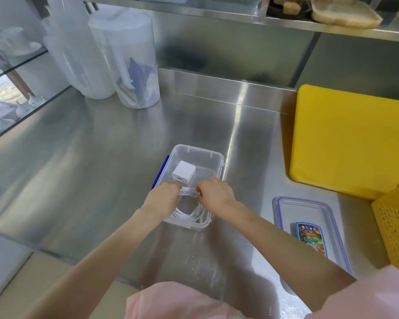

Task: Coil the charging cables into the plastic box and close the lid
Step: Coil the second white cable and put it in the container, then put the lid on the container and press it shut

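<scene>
Both hands are down in the near half of the clear plastic box (217,157), and the step in hand looks to be settling the coiled cable (189,215) flat on its floor. The left hand (164,196) and the right hand (213,194) each pinch the far side of the coil, fingers closed on the bunched white strands between them. To do this well, I would press the loops down together so none springs above the rim, tuck any loose end inside the ring, then let go one hand at a time so the coil does not unwind. The cable is thin, white and glossy, wound in several loose rounds that nearly fill the near end of the box; its plugs cannot be made out. A white charger block (183,172) lies in the far half of the box, just beyond the hands. The lid (309,210), clear with a bluish rim and a colourful label, rests on the steel counter (101,169) to the right of the box, not yet fitted.
</scene>
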Demonstrator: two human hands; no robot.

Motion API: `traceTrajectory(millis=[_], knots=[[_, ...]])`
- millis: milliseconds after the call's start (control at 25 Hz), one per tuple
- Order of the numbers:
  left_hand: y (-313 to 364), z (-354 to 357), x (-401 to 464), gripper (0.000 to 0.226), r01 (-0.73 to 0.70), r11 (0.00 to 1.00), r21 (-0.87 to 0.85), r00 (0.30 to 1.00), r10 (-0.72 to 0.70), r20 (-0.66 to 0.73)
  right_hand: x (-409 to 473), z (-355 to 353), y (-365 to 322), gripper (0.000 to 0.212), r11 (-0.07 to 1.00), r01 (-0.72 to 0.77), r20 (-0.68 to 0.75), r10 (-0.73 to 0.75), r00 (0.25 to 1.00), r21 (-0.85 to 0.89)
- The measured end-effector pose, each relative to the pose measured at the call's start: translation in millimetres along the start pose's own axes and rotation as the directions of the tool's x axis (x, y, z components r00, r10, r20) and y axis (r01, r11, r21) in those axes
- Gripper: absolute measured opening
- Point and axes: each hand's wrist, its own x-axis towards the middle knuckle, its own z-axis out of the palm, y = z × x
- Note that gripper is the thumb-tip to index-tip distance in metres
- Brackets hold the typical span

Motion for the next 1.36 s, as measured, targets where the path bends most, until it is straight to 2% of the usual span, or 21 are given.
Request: traceTrajectory(millis=[280, 440, 600, 720, 880, 1000, 1160, 1360], knots=[[1, 2, 7, 0.029, 0.025, 0.998, -0.052, 0.996, -0.029, -0.085, -2, 5, -1, 0.026, 0.998, -0.008, -0.103, 0.015, 0.995, 0.065], [5, 6, 9, 0.028, 0.026, 0.999, 0.034, 0.998, -0.024, -0.066, 1, 7, -2, 0.025, 1.000, 0.014, -0.068, -0.014, 0.998, 0.001], [6, 1, 11, 0.026, 0.016, 0.999, -0.051, 0.999, -0.018, -0.050, 2, 2, 0, 0.026, 0.998, 0.042, -0.052, -0.044, 0.998, -0.042], [10, -8, 11, 0.031, -0.010, 1.000, -0.022, 0.997, 0.009, -0.071, -2, -8, 9, 0.036, 0.997, 0.073, -0.151, -0.071, 0.986, 0.008], [25, -17, 16, 0.047, -0.134, 0.991, 0.025, 0.989, 0.135, -0.053, -16, -17, 29, 0.052, 0.994, 0.093, -0.232, -0.077, 0.970, 0.058], [45, -23, 24, 0.051, -0.210, 0.975, 0.080, 0.974, 0.215, -0.073, -34, -19, 51, 0.057, 0.999, 0.021, -0.261, -0.008, 0.965, 0.046], [87, -18, 26, 0.053, -0.352, 0.934, 0.064, 0.930, 0.356, -0.087, -63, -17, 90, 0.058, 0.986, -0.146, -0.253, 0.163, 0.954, 0.085], [143, 3, 26, 0.060, -0.489, 0.862, 0.133, 0.872, 0.489, 0.032, -99, -5, 133, 0.062, 0.936, -0.331, -0.212, 0.349, 0.913, 0.119]])
